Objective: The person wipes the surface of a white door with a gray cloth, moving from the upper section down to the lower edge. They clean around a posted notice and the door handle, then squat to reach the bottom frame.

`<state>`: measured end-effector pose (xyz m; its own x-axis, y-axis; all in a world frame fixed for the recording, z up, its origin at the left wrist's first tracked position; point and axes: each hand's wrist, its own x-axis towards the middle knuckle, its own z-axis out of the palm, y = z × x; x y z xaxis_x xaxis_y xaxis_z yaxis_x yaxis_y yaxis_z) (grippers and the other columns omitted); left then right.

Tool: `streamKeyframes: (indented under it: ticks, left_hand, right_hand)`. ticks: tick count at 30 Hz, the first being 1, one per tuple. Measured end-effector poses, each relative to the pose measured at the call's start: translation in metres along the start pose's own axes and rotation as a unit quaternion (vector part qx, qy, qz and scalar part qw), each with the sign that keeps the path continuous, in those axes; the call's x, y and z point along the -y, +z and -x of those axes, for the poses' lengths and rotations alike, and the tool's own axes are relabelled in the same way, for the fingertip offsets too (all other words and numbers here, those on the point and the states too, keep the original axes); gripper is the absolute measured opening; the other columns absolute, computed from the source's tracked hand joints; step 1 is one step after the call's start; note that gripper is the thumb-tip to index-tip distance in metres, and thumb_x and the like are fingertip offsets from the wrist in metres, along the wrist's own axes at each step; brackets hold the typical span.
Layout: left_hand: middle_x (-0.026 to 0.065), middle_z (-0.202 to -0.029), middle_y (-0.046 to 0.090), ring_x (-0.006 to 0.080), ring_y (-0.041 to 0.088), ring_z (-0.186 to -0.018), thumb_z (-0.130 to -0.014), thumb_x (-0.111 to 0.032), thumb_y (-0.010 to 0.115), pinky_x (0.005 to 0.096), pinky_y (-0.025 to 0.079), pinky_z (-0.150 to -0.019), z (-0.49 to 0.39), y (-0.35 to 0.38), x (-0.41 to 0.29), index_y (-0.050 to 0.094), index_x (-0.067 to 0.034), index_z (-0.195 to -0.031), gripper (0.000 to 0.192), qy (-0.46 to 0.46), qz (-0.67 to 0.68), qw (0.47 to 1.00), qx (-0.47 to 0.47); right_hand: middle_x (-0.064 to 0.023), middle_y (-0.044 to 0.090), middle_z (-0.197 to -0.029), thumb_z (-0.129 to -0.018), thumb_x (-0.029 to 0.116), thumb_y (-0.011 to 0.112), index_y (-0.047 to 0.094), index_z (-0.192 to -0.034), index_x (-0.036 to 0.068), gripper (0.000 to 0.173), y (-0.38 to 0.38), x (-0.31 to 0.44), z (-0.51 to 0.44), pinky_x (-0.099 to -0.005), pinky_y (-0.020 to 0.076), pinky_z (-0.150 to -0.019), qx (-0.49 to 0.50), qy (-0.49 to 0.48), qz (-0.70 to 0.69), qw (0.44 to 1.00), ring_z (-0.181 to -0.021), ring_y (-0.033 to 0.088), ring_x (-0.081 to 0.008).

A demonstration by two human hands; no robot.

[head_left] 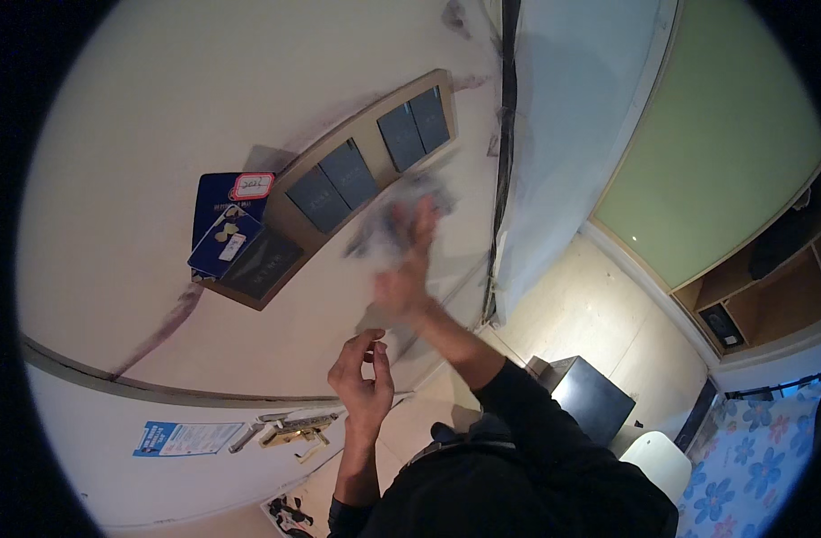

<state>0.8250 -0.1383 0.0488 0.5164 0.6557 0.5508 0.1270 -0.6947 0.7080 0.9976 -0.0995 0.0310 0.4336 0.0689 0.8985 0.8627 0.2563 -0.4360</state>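
Note:
My right hand [407, 276] is blurred by motion, reaching up in front of a pale wall-like surface [135, 134]. A blurred grey, filmy patch [367, 232] lies around its fingers; I cannot tell what it is or whether the hand grips it. Lower and to the left, my left hand [365, 380] is raised with thumb and forefinger curled close together. Anything between those fingertips is too small to make out. Just beyond the hands a long tan board [377, 144] carries several dark grey boxes [333, 185]. Navy booklets or packets [212, 202] with stickers overlap its left end.
A white door [115, 417] with a brass lock handle [296, 430] stands at lower left. To the right are a dark box [588, 397] on the tiled floor [585, 289], a white seat [659, 464], a green-panelled cabinet [713, 134] and blue floral fabric [746, 471].

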Motion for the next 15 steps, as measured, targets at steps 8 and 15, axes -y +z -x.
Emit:
streamKeyframes:
  ticks: [8,15]
  left_hand:
    - [0.0129,-0.084,0.071,0.0188,0.067,-0.068,-0.091,0.002,0.064,0.0288,0.053,-0.065,0.007,-0.005,0.000,0.069,0.003,-0.095,0.006,0.004,0.028,0.997,-0.067]
    - [0.0161,-0.088,0.071,0.0199,0.068,-0.073,-0.097,-0.002,0.062,0.0306,0.055,-0.066,0.020,-0.016,0.004,0.065,0.005,-0.096,0.008,0.049,0.023,0.991,-0.123]
  right_hand:
    - [-0.0188,0.032,-0.162,-0.095,0.023,0.056,0.059,-0.136,0.002,0.046,-0.017,-0.023,0.077,-0.0682,0.0103,-0.119,0.111,-0.057,0.094,0.988,-0.150,0.015,-0.0534]
    - [-0.0150,0.030,-0.163,-0.093,0.027,0.059,0.057,-0.139,0.011,0.049,0.005,0.009,0.036,-0.0725,0.0132,-0.116,0.070,-0.047,0.056,0.995,-0.150,0.015,-0.0543]
